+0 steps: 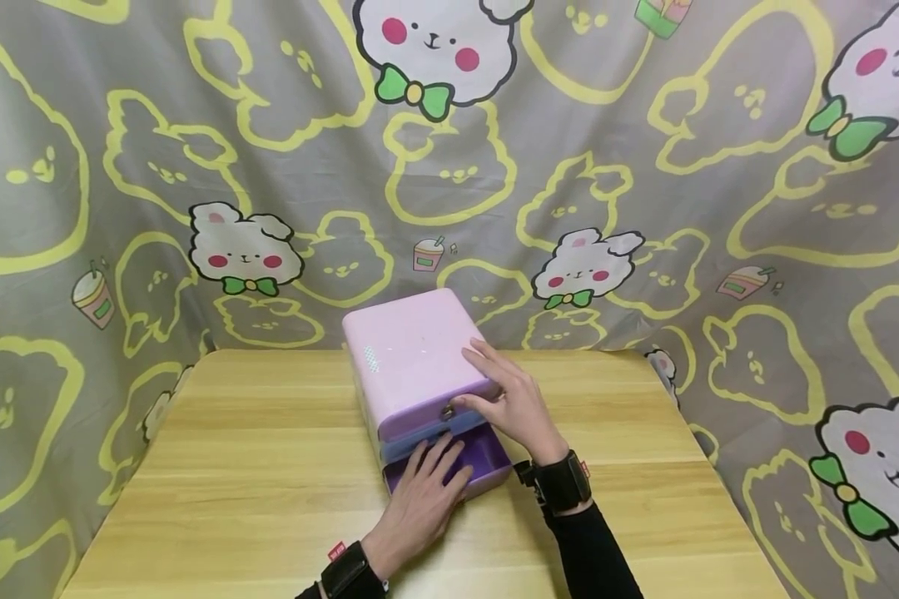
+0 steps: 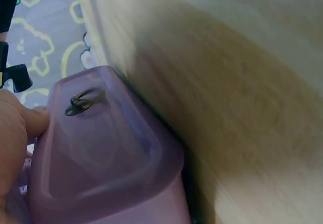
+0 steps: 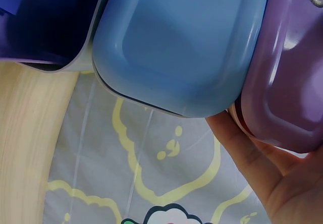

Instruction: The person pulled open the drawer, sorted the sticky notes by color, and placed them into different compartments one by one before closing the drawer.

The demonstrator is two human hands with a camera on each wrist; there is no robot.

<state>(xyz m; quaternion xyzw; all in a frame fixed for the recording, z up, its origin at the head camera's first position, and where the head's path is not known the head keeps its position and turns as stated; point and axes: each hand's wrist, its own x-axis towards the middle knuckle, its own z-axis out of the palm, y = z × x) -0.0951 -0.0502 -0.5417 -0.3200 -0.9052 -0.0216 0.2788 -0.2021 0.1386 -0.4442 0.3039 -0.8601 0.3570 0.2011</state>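
Observation:
A pink drawer box (image 1: 412,353) stands on the table, its front turned toward me. Its bottom drawer (image 1: 489,467) is pulled out and shows a dark purple inside. Above it are the blue middle drawer (image 3: 186,47) and the purple top drawer (image 3: 292,82). My left hand (image 1: 419,507) lies over the pulled-out drawer, fingers extended into it. In the left wrist view, its thumb touches the edge of the drawer front, which bears a bronze-coloured knob (image 2: 79,104). My right hand (image 1: 520,405) rests on the box's right top edge, thumb beside the top drawer's knob (image 1: 448,411).
The wooden table (image 1: 255,466) extends to both sides of the box. A grey curtain (image 1: 330,183) with cartoon rabbits and yellow outlines hangs close behind the box and along both table sides. Black bands (image 1: 562,482) circle both wrists.

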